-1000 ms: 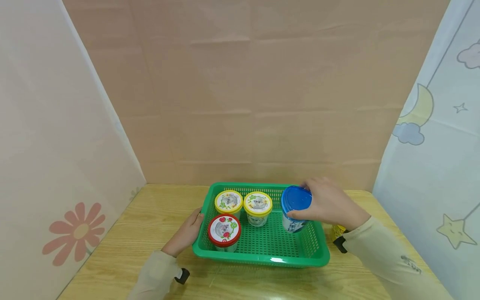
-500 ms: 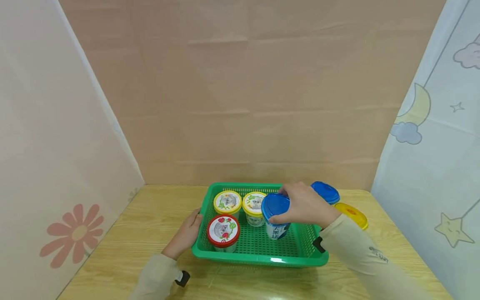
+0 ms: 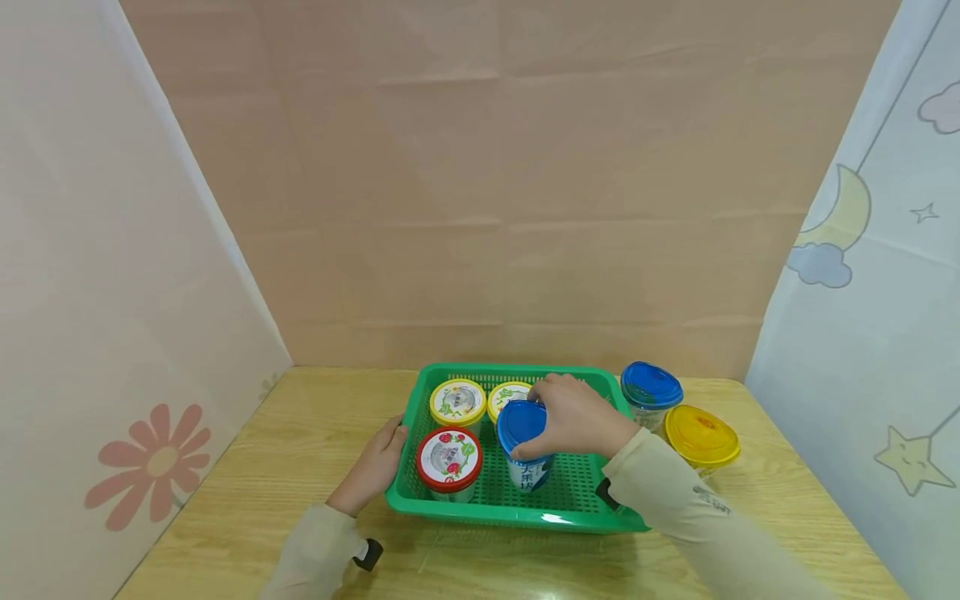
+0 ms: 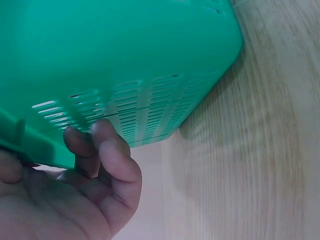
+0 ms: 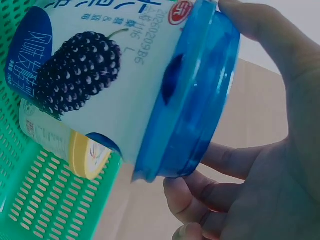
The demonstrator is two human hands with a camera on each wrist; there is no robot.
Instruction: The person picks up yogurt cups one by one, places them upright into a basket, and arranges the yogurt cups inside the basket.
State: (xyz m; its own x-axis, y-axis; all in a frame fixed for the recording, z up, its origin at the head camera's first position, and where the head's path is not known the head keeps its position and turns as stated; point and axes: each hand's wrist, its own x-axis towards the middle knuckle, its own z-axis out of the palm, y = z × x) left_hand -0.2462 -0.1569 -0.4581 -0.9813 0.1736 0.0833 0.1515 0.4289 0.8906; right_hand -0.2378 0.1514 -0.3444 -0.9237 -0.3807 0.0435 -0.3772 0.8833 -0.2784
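My right hand [image 3: 576, 419] grips a yogurt cup [image 5: 90, 80] by its blue lid [image 3: 521, 423], thumb on the near side and fingers on the far side. A blackberry is printed on the cup's white wall. It is inside the green basket [image 3: 525, 518], right of a red-lidded cup [image 3: 449, 460]; whether its base touches the basket floor I cannot tell. With my left hand [image 3: 375, 467] I hold the basket's left rim, the fingers curled beneath it in the left wrist view. Behind stand two yellow-lidded cups, one [image 3: 457, 401] at back left, the other [image 3: 508, 393] partly covered by the blue-lidded cup.
On the wooden table [image 3: 337, 400], just right of the basket, stand another blue-lidded cup [image 3: 649, 387] and a yellow-lidded cup [image 3: 701, 435]. A brown-papered wall [image 3: 495, 208] rises behind, with pale patterned walls on both sides.
My right hand has carried the blue-lidded cup leftward and nearer within the basket, beside the red-lidded cup. The cups at right have come into view. My left hand stays on the rim.
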